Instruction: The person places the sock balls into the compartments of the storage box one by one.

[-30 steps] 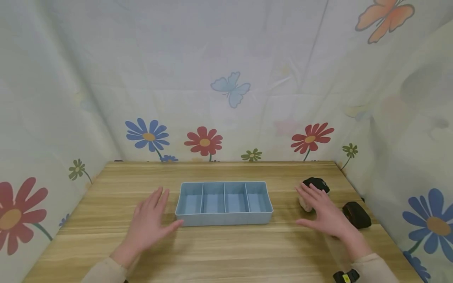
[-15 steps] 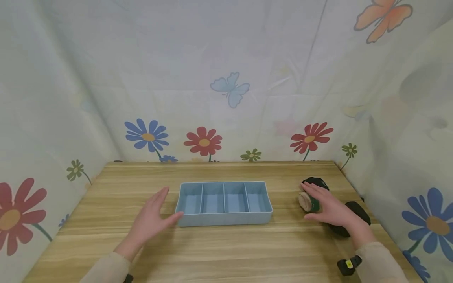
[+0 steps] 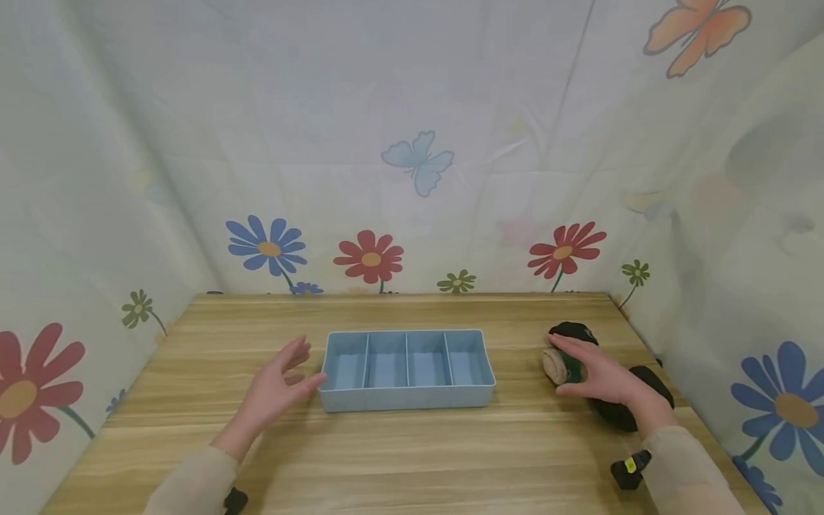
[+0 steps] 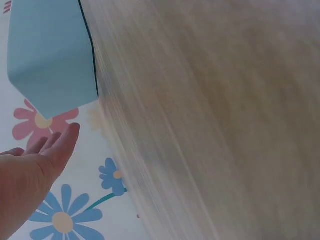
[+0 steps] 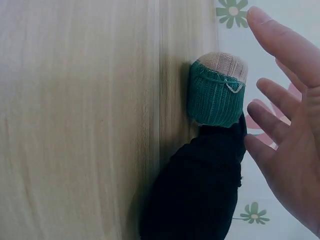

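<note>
A light blue box [image 3: 408, 398] split by dividers into several compartments stands on the table. Just left of it hovers my left hand [image 3: 273, 390], fingers loosely bent and holding nothing; its thumb tip is by the box's left end. My right hand [image 3: 599, 375] is spread over a rolled sock [image 3: 555, 367], green with a beige end. In the right wrist view, a gap shows between these fingers and the green-and-beige rolled sock [image 5: 217, 97]. A black bundle [image 3: 576, 331] that looks like rolled socks lies behind it. More black fabric [image 3: 653, 383] lies to its right, partly hidden by the hand.
The wooden table [image 3: 412, 458] reaches back to a white curtain [image 3: 309, 143] printed with flowers and butterflies. Curtain also hangs along both sides. Small black devices, one with a yellow mark [image 3: 629, 466], sit at my wrists.
My right hand has moved slightly right and lower, uncovering more of the green-and-beige rolled sock. The left hand has stayed near the box, its fingers bending a little more.
</note>
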The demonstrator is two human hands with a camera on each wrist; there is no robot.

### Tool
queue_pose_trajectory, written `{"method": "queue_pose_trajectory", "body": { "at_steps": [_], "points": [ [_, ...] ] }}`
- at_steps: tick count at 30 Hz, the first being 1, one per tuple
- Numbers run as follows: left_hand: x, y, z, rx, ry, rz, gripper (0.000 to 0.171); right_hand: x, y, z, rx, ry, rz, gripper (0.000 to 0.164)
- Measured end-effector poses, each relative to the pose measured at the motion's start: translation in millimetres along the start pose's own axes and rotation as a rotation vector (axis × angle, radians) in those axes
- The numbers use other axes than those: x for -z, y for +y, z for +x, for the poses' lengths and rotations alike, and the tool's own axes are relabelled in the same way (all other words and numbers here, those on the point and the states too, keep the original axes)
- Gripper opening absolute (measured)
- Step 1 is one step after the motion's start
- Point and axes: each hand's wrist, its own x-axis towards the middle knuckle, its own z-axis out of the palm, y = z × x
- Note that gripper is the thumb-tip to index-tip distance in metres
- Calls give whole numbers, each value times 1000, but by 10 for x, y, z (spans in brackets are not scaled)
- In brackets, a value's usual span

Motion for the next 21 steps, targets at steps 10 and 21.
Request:
{"method": "queue_pose_trajectory", "body": {
  "at_steps": [10,21],
  "points": [
    [27,-98,106,0,-89,-94,85,-16,69,59,9,-24,7,86],
    [13,-132,161,5,-154,-170,75,-60,93,74,-62,-67,-32,86]
  ]
}}
